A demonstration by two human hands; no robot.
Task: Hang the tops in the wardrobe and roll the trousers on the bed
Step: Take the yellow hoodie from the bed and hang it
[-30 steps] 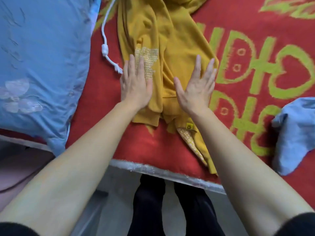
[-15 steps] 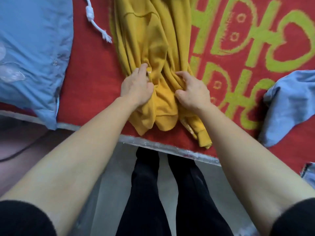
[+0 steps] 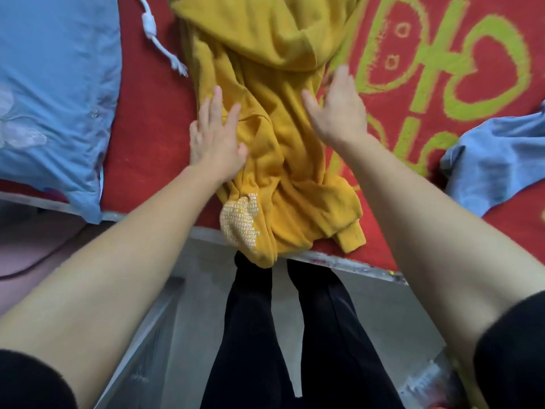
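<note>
Both hands flat, left hand and right hand, fingers flanking yellow garment.

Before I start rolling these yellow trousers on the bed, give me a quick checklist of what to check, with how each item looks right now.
1. Mustard-yellow fleece trousers flat: not ok, creased and bunched along the middle.
2. Trousers fully on the red bed cover: not ok, the near end with white printed lettering droops over the bed edge.
3. Left hand placed: ok, open and flat on the fabric.
4. Right hand placed: cannot tell, open but blurred, contact unclear.
5. White drawstring cord clear: ok, lies apart on the cover.
6. Blue garment out of the way: ok, well to the right.
</note>
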